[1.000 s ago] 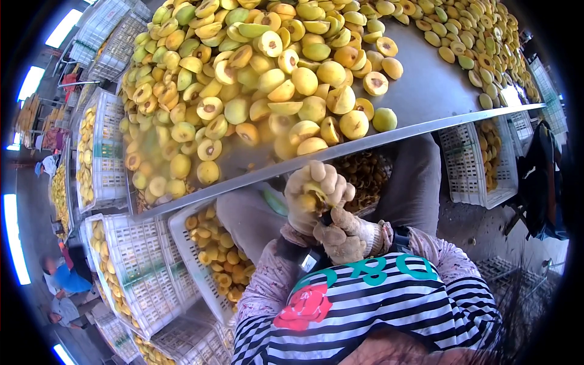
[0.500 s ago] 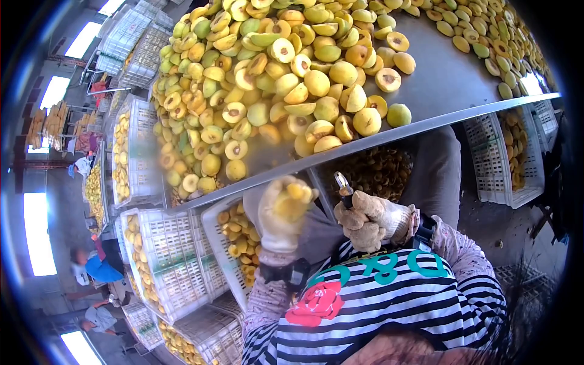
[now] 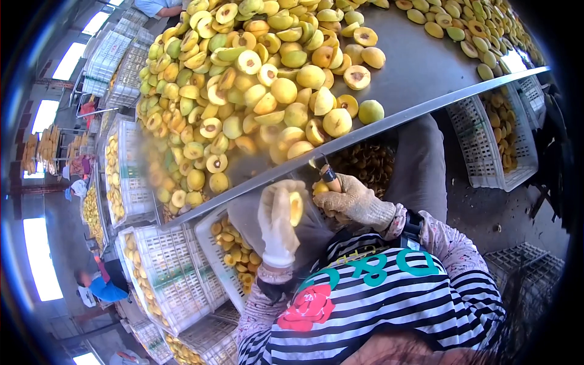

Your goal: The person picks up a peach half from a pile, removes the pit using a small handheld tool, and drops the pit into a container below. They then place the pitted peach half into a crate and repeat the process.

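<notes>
My left hand [image 3: 280,218], in a pale glove, is closed on a yellow peach half [image 3: 295,208], held on edge between thumb and fingers. In my gloved right hand [image 3: 356,202] is a pitting tool with a dark handle [image 3: 329,177]; its curved metal end points up toward the table edge. Another piece of yellow fruit [image 3: 320,187] shows at the right fingertips, beside the handle. Both hands are in front of the steel table [image 3: 413,67], just below its rim. A large heap of halved peaches [image 3: 243,91] lies on the table, some with pits showing.
Between my knees a bin [image 3: 371,161] holds brownish pieces. White crates of fruit stand at left [image 3: 176,274], beside my leg [image 3: 204,234] and at right [image 3: 480,146]. More peach halves [image 3: 480,30] lie at the far right of the table. Other people [image 3: 106,286] are at left.
My right hand has shifted left and turned the tool toward the table; fruit now shows at its fingertips. The blurred fruit in my left hand now appears as an edge-on half. The view has shifted.
</notes>
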`<state>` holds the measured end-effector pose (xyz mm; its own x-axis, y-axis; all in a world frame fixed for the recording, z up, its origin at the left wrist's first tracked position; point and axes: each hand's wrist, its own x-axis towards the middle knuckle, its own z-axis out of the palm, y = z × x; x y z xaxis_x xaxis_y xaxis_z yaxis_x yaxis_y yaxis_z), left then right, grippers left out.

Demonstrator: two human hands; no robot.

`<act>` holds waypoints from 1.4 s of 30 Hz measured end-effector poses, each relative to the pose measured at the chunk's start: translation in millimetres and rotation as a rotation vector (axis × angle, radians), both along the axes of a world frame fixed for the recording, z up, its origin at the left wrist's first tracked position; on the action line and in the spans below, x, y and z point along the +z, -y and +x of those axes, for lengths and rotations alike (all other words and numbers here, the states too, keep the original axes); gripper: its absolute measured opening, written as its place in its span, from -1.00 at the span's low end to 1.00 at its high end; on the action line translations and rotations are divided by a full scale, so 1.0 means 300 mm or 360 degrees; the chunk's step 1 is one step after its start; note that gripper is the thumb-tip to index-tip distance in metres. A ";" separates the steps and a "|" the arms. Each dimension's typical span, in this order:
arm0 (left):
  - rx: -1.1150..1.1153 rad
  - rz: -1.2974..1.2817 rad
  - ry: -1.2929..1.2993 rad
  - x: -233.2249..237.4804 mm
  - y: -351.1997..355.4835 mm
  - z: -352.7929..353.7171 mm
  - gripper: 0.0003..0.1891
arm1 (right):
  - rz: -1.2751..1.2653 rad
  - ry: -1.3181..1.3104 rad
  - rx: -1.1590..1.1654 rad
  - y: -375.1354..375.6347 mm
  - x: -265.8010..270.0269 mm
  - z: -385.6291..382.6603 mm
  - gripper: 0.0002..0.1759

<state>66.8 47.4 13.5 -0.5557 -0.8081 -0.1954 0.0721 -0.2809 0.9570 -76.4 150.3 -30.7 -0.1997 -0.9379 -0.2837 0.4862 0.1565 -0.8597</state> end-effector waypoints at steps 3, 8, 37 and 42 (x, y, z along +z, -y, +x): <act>-0.0110 -0.0692 0.0656 0.046 0.061 0.172 -0.87 | 0.0115 0.0669 0.0120 -0.012 0.023 0.002 -0.62; -0.0118 -0.1869 0.1213 0.148 0.086 0.250 -0.84 | 0.0184 0.0665 0.0221 0.032 0.032 0.034 -0.54; -0.0415 -0.1614 0.0013 -0.139 0.079 0.063 -0.92 | 0.0236 0.1625 0.0082 0.084 0.021 0.078 -0.63; 0.0084 -0.1268 0.0079 -0.065 0.088 0.253 -0.77 | 0.0110 0.0885 0.0208 0.072 0.051 0.051 -0.52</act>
